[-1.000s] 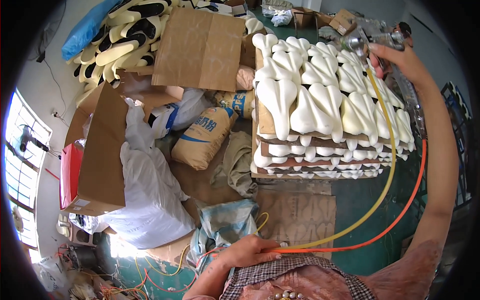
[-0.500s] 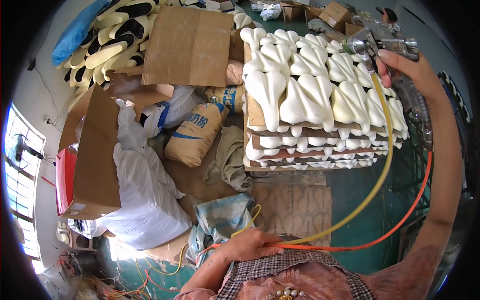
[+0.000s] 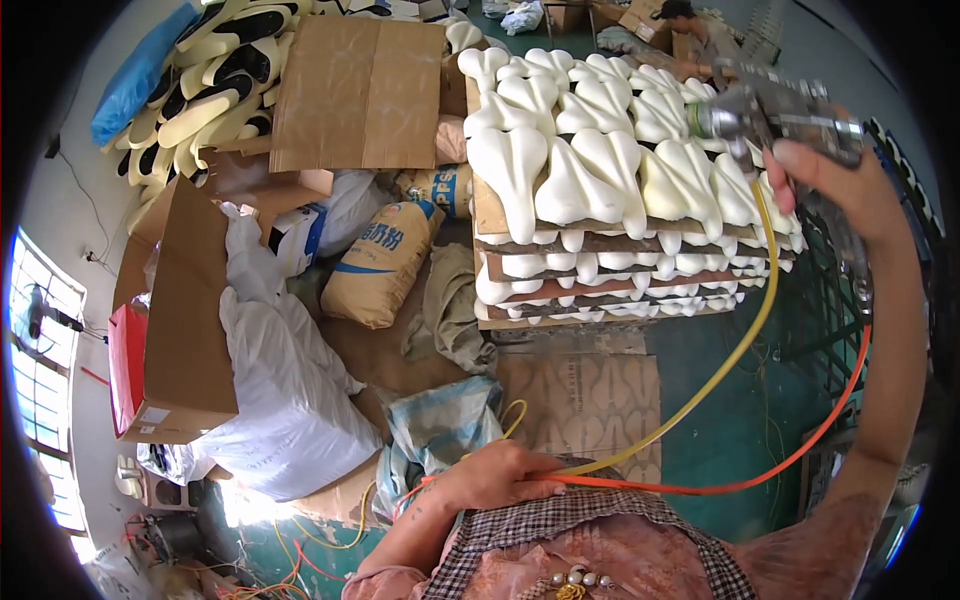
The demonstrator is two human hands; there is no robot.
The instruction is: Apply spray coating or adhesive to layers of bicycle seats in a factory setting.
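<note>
My right hand (image 3: 830, 185) is closed around a metal spray gun (image 3: 738, 118), raised at the right over the far side of the stack. Its nozzle points left, toward white saddle-shaped foam pieces (image 3: 507, 165) laid in rows on stacked boards (image 3: 489, 212). A yellow hose (image 3: 765, 300) hangs from the gun's underside, and an orange hose (image 3: 800, 455) joins lower, below the wrist. Both run to my left hand (image 3: 495, 475), which is closed on them at my waist, against the checked apron (image 3: 560, 510). No spray can be made out.
On the left stand an open cardboard box (image 3: 190, 330) and a large white plastic bag (image 3: 290, 400). Paper sacks (image 3: 385, 265) and a cloth (image 3: 455, 310) lie beside the stack. Hoses (image 3: 300, 560) trail over the floor. Another person (image 3: 705, 40) is at the back.
My right hand and the spray gun have moved slightly right and down. The stack sits a little further left in view. More of the person at the back shows.
</note>
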